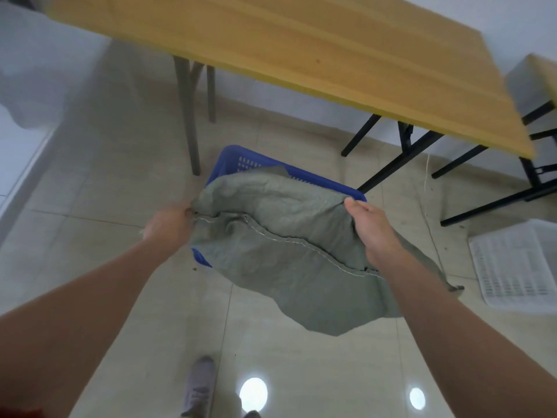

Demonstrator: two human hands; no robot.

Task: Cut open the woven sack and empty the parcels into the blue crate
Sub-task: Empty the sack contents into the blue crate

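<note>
Beneath both hands spreads a floor (105, 191) of pale, glossy tiles, with two round lamp reflections shining close to the person's feet. Beyond the hands a wooden table (301, 55) on black folding legs runs slantwise along a white wall. The grey legs of a chair (190, 116) stand beyond the left hand. Off to the right of the right hand a white slatted basket (518, 267) sits on the tiles, and the corner of a second table (542, 73) shows further away on that side.

The left hand (168, 224) grips one end of the woven sack (286, 267), its fingers curled into the bunched cloth. The right hand (373, 230) holds the other end, thumb on top and fingers tucked under the fabric. Between them the grey-green sack hangs slack, a white stitched seam (286, 238) running from hand to hand.

Just beyond and below the hands, the blue crate (241, 158) stands on the floor. The sack covers most of it, so only the far rim and a near-left corner show. Its inside is hidden, and I cannot tell whether any parcels are in the crate or the sack. A grey shoe (199, 384) is cut off at the bottom edge, and the whole view is soft with blur.
</note>
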